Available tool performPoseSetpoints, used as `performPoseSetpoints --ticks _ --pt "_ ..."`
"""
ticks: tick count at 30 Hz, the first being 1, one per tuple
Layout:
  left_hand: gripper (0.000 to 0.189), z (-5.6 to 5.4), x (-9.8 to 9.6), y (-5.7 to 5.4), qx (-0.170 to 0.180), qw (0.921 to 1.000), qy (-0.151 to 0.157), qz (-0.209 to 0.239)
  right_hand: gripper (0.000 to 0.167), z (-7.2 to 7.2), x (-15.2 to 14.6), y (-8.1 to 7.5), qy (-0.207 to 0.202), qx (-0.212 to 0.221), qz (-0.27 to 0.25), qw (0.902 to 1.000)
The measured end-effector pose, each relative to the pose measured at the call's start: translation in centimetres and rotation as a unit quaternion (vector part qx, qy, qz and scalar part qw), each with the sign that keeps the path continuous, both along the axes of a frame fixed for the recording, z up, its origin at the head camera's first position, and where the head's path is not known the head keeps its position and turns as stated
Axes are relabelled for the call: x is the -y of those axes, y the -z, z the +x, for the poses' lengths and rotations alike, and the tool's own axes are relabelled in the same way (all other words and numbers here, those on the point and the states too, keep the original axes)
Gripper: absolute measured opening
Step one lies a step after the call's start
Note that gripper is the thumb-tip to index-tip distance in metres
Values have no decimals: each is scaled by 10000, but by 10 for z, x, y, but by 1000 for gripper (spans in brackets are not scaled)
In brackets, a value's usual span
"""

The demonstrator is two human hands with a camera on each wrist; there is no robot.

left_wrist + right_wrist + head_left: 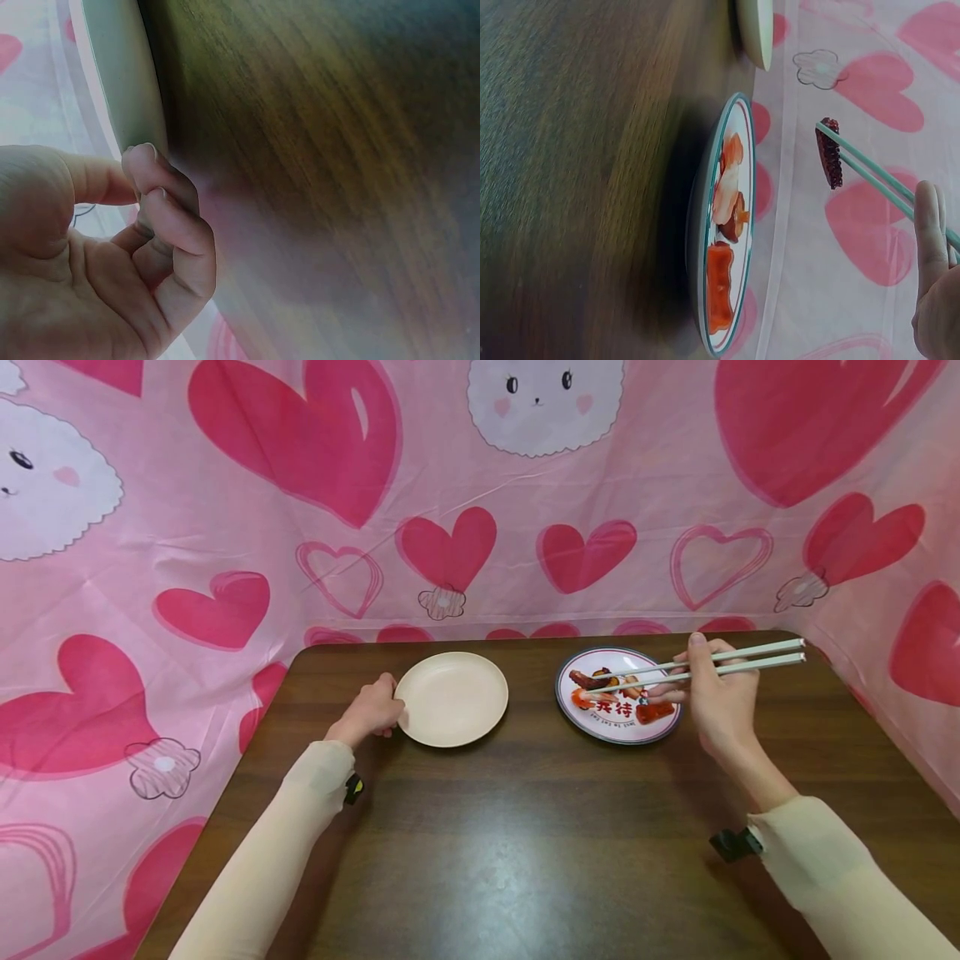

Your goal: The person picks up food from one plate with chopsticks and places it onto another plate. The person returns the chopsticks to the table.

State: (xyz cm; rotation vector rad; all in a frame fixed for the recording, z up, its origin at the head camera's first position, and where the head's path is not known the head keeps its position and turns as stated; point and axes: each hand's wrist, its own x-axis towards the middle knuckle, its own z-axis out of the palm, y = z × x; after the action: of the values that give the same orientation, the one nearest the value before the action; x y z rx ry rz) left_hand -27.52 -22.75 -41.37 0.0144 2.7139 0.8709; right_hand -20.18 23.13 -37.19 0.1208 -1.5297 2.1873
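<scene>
**Tentacle piece (829,165) aloft in the chopstick tips**

In the head view the dark red piece shows against the 10 o'clock side of the printed plate (621,734); the right wrist view shows it raised clear of that plate. The right hand (718,693) is curled round the pale green chopsticks (772,648), whose tips pinch the piece. The left hand (369,704), fingers bent, pinches the cream plate (452,697) by its rim at about 9 o'clock.

The likeliest mishap is a slip or a swing: the tips bear on the upper half only, one a little higher than the other, so the loose end could pivot them apart. A drop between the plates would land it on the bench (480,827). A hard press by the left hand might tilt or slide the cream plate.

In the right wrist view the long axis runs nearly 12 to 6 o'clock, the free end pointing to 6. The chopsticks reach it from about 4 o'clock.
</scene>
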Motion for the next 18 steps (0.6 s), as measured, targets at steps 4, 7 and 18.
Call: performPoseSetpoints --ticks 4,7,18 --pt "26 -4 1 2 33 10000 29 -69 39 -2 3 0 -32 40 22 10000" --pt "27 -4 1 2 41 10000 57 -48 41 -4 6 0 -23 39 67 10000" --pt "26 0 -1 -1 -3 10000 68 -24 36 -8 15 0 -250 116 165 9995"
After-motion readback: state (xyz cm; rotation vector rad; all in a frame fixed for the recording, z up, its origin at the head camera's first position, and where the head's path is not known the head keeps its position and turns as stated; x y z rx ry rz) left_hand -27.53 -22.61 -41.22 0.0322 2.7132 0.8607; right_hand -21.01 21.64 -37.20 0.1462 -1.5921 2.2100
